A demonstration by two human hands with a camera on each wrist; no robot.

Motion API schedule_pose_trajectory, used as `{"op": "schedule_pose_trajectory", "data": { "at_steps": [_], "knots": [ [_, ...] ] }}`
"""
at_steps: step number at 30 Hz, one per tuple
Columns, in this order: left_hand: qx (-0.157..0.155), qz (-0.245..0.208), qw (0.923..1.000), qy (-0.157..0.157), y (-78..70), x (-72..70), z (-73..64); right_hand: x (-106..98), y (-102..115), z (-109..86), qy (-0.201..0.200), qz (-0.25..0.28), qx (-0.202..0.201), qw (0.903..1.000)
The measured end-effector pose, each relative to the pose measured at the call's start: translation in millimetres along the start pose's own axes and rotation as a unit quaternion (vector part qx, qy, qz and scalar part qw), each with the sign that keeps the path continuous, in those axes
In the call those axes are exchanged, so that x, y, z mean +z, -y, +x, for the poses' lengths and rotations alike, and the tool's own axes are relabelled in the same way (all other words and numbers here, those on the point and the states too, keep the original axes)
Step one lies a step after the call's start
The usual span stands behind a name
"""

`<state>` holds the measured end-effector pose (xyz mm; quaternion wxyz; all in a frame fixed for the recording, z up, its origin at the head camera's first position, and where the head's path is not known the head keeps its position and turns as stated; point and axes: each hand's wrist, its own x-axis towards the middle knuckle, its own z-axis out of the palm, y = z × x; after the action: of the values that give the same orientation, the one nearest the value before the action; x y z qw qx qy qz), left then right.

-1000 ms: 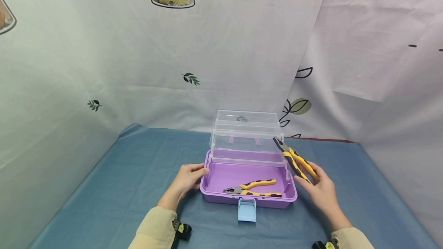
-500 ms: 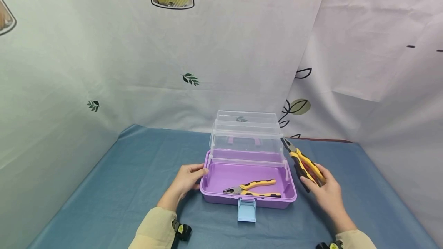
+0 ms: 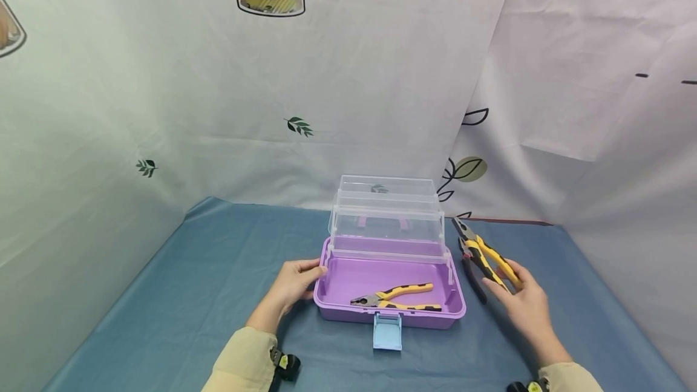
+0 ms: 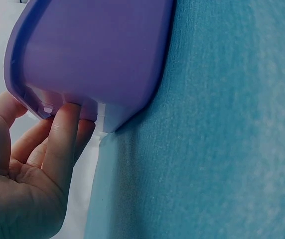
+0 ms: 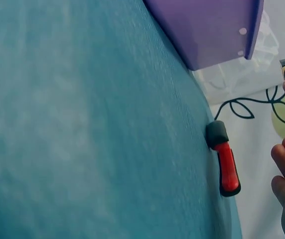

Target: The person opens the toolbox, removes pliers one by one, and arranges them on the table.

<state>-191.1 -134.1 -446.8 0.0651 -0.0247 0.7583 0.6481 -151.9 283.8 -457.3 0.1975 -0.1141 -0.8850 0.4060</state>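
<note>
A purple toolbox with its clear lid raised sits on the cloth. My left hand grips its left rim, thumb on top and fingers against the outer wall, as the left wrist view also shows. Inside, near the front, lies one pair of pliers with yellow-and-black handles. Right of the box, my right hand holds a second, similar pair of pliers by the handles, its head pointing away and left. Beneath it on the cloth is a red-and-black handled tool, partly covered in the head view.
A light blue latch hangs down at the front of the toolbox. Blue cloth covers the table. White printed fabric hangs behind and at both sides, close behind the raised lid.
My right hand has carried its pliers rightward, away from the toolbox, so more of the tool lying on the cloth shows. The left hand stays at the rim.
</note>
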Motion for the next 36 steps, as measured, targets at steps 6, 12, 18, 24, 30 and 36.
{"op": "schedule_pose_trajectory", "data": {
  "at_steps": [6,12,18,24,30,36],
  "knots": [
    [0.002,0.001,1.0000,0.001,0.9,-0.3,1.0,-4,-2,2.6,0.010,-0.011,0.024,0.9996],
    [0.002,0.001,1.0000,0.003,1.6,-0.5,1.8,-7,-5,6.1,0.016,-0.022,0.029,0.9992],
    [0.001,0.004,1.0000,0.002,2.2,-0.1,2.4,-11,-10,11.3,0.014,-0.040,0.028,0.9987],
    [-0.002,0.001,1.0000,0.002,-0.8,0.1,-0.9,-14,-16,14.8,0.014,-0.045,0.047,0.9978],
    [-0.001,-0.002,1.0000,0.002,-1.3,0.1,-1.6,-18,-20,16.7,0.016,-0.050,0.053,0.9972],
    [0.001,0.000,1.0000,0.001,-0.7,0.0,-1.2,-23,-23,18.5,0.025,-0.065,0.060,0.9958]
  ]
}}
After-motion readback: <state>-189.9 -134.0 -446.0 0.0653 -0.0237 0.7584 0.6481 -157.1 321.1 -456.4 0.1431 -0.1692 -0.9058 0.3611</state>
